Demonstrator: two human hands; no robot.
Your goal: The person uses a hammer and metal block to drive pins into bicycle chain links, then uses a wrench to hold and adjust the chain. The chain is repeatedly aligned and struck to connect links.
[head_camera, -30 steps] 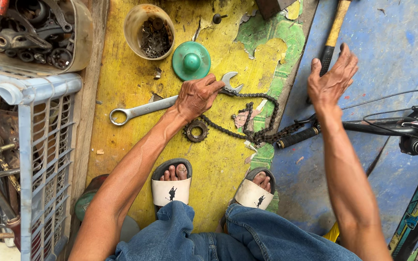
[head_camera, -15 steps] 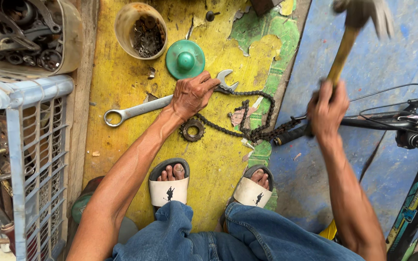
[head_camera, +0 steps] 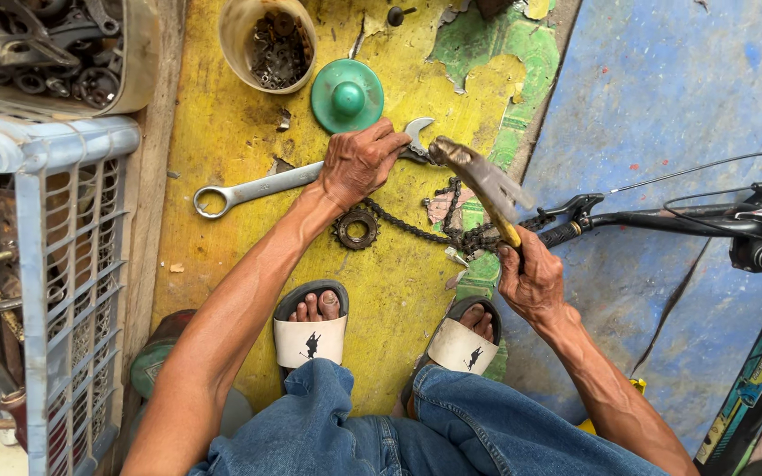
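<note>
My left hand [head_camera: 359, 161] presses down on a long steel wrench [head_camera: 249, 188] lying on the yellow painted floor [head_camera: 222, 273], close to its open jaw. My right hand [head_camera: 535, 282] grips the handle of a hammer [head_camera: 478, 181], whose head sits just right of the wrench jaw, over a black bicycle chain [head_camera: 438, 234]. A small sprocket [head_camera: 356, 228] lies under my left wrist, beside the chain.
A green cap [head_camera: 347, 95] and a tub of small metal parts [head_camera: 271, 44] sit above my left hand. A grey plastic crate [head_camera: 55, 264] of tools stands at left. A bicycle handlebar [head_camera: 681, 220] reaches in from the right. My sandalled feet [head_camera: 310, 326] rest below.
My right hand took up the hammer, raised it high at the right, and has brought its head down to the chain by the wrench jaw. My left hand stayed on the wrench.
</note>
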